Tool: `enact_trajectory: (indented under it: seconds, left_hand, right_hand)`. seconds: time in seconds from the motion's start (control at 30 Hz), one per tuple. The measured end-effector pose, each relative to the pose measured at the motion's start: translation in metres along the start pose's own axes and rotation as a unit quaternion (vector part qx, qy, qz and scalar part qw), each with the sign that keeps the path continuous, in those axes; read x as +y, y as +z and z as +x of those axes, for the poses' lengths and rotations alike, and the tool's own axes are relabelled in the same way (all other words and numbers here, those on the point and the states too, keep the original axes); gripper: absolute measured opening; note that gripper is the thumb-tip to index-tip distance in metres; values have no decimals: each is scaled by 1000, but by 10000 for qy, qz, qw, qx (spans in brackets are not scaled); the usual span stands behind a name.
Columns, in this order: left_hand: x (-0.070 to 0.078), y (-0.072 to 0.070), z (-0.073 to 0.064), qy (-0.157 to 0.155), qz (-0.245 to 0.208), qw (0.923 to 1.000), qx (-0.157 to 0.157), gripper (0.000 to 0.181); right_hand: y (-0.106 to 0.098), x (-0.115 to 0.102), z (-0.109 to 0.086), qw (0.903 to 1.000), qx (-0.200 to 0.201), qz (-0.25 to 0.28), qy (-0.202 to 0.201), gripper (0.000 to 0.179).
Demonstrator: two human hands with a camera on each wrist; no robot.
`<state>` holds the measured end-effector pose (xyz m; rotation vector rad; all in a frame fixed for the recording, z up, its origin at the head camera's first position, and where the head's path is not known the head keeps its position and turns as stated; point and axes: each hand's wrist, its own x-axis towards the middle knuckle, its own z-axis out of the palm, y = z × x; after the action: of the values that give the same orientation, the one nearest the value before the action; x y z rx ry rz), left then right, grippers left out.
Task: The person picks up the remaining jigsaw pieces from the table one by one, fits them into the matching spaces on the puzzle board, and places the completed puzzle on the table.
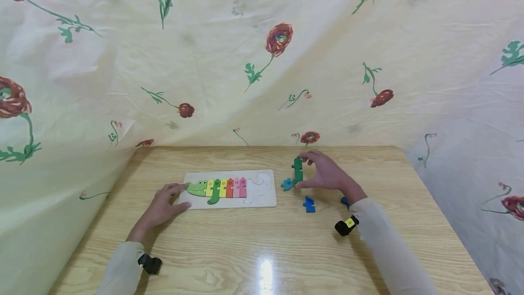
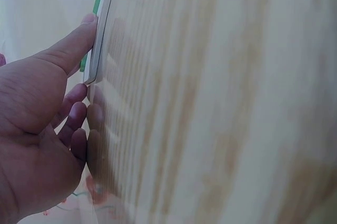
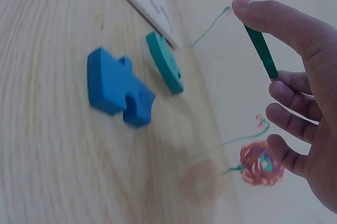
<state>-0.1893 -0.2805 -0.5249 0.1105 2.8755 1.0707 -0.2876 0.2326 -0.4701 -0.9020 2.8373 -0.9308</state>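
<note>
The green piece (image 1: 298, 170) is seen edge-on only from the right wrist; from the head, a long, knobbed face is shown, pinched by the right hand (image 1: 325, 174). The puzzle board (image 1: 262, 190) is touched by the left hand's (image 1: 161, 204) outstretched fingers.

Bright glare (image 1: 266, 277) lay on the table (image 1: 221, 245), below and left of the right hand (image 1: 327, 174) with its grip; the left wrist view was dimmer.
</note>
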Motion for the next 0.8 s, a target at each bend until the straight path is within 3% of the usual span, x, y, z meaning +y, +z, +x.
enact_trajectory:
  seconds: [0.8]
  left_hand:
    - [-3,0,3,54,46,10000,3,66]
  right_hand:
    - [35,-36,28,9995,-263,127,-94,87]
